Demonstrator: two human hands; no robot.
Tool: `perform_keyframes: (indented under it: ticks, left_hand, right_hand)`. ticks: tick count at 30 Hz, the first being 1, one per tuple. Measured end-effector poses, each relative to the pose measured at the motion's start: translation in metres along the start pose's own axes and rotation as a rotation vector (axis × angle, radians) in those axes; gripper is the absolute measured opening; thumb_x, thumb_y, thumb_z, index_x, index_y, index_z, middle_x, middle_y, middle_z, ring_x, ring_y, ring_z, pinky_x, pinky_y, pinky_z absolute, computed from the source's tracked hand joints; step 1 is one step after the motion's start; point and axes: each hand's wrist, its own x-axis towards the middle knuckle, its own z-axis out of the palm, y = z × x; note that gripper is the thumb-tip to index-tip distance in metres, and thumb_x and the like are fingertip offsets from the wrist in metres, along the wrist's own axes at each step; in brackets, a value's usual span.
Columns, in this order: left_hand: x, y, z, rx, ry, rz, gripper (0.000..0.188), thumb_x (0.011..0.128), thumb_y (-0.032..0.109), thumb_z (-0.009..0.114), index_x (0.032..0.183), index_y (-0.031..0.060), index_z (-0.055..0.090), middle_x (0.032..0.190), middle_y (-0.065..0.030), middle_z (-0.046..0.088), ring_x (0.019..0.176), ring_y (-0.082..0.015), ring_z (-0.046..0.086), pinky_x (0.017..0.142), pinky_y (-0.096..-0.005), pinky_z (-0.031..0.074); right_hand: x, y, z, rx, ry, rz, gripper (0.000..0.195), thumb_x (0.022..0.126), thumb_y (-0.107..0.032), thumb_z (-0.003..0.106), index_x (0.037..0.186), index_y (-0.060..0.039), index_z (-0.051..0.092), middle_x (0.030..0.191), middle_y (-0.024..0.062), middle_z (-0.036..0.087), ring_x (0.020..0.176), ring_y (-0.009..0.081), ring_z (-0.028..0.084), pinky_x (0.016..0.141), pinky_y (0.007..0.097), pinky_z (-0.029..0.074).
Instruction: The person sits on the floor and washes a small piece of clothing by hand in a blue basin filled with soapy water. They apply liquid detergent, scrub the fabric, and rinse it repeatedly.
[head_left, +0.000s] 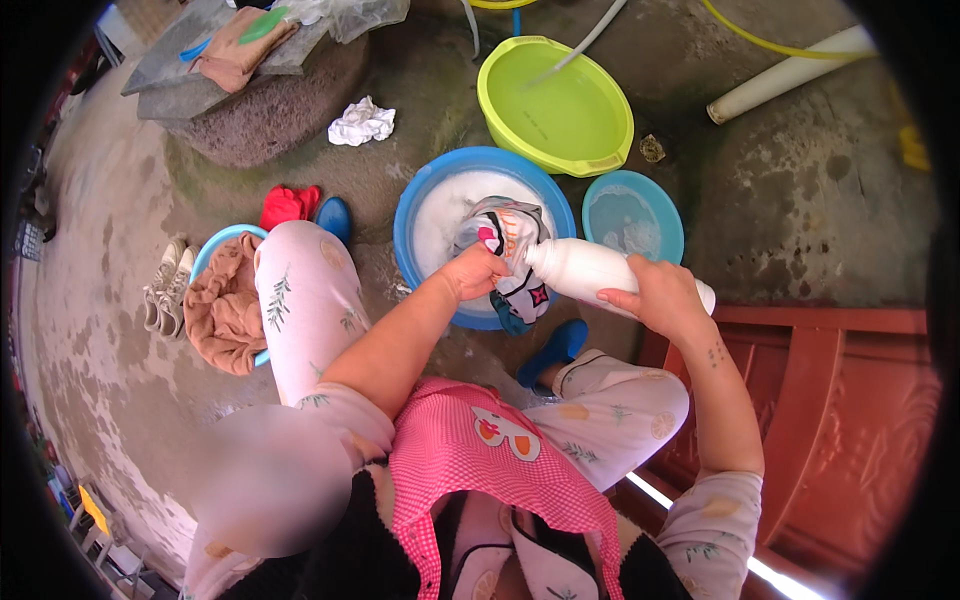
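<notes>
My left hand (478, 271) grips a grey and white printed garment (510, 217) over a round blue basin (405, 225). White suds (439, 206) fill much of that basin, and the garment's lower part hangs over its near rim. In my right hand (664, 296) is a white plastic bottle (581, 264), tilted on its side. Its neck points left at the garment, close to my left fingers. I cannot tell whether anything flows from it. The small teal basin (673, 217), holding cloudy, sudsy water, stands just beyond the bottle.
A lime-green basin (491, 112) of water with a hose (581, 49) stands behind. At left are a basin of brown cloth (225, 307), shoes (169, 281) and a red cloth (289, 206). White cloth (361, 122) lies near a stone slab (247, 127). Red panels (847, 405) stand right.
</notes>
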Motion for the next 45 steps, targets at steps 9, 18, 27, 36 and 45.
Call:
perform_keyframes:
  ticks: [9, 18, 27, 36, 45]
  left_hand:
    - [0.003, -0.005, 0.006, -0.034, 0.049, -0.009, 0.061, 0.063, -0.019, 0.046, 0.12, 0.0021, 0.052, 0.114, -0.012, 0.06, 0.107, -0.0263, 0.058, 0.092, -0.0384, 0.046]
    - [0.005, -0.008, 0.004, -0.039, 0.016, -0.004, 0.066, 0.061, -0.02, 0.044, 0.122, 0.0032, 0.05, 0.114, -0.0121, 0.06, 0.105, -0.0268, 0.059, 0.091, -0.0382, 0.047]
    - [0.0, -0.002, 0.011, -0.001, 0.015, 0.014, 0.066, 0.059, -0.02, 0.043, 0.12, 0.0039, 0.052, 0.113, -0.0101, 0.06, 0.105, -0.0254, 0.059, 0.09, -0.0349, 0.047]
    - [0.007, -0.005, 0.002, -0.05, -0.011, 0.027, 0.068, 0.058, -0.019, 0.045, 0.122, 0.0034, 0.051, 0.116, -0.0104, 0.059, 0.108, -0.0257, 0.057, 0.095, -0.0374, 0.045]
    - [0.003, -0.003, 0.007, -0.078, -0.004, 0.061, 0.064, 0.061, -0.019, 0.048, 0.122, 0.0027, 0.051, 0.116, -0.0111, 0.059, 0.107, -0.0257, 0.058, 0.097, -0.0379, 0.043]
  right_hand:
    - [0.003, 0.004, -0.008, -0.164, 0.039, -0.086, 0.054, 0.075, -0.053, 0.064, 0.085, -0.0005, 0.058, 0.074, 0.0206, 0.063, 0.072, 0.038, 0.061, 0.067, 0.0452, 0.048]
    - [0.002, -0.002, -0.022, -0.191, 0.034, -0.098, 0.052, 0.073, -0.05, 0.066, 0.084, -0.0004, 0.058, 0.074, 0.0195, 0.063, 0.071, 0.0375, 0.061, 0.066, 0.0445, 0.048]
    - [0.0, -0.001, -0.029, -0.235, 0.042, -0.131, 0.053, 0.073, -0.051, 0.066, 0.088, -0.0001, 0.06, 0.076, 0.0186, 0.064, 0.074, 0.0342, 0.064, 0.066, 0.0423, 0.05]
    - [-0.014, 0.015, -0.043, -0.033, 0.062, -0.025, 0.053, 0.073, -0.05, 0.068, 0.091, -0.0005, 0.061, 0.08, 0.021, 0.064, 0.077, 0.0389, 0.061, 0.071, 0.0442, 0.048]
    - [-0.032, 0.056, -0.045, 0.541, 0.109, 0.085, 0.039, 0.074, -0.032, 0.073, 0.092, 0.0, 0.061, 0.081, 0.0141, 0.063, 0.075, 0.0218, 0.061, 0.072, 0.0327, 0.048]
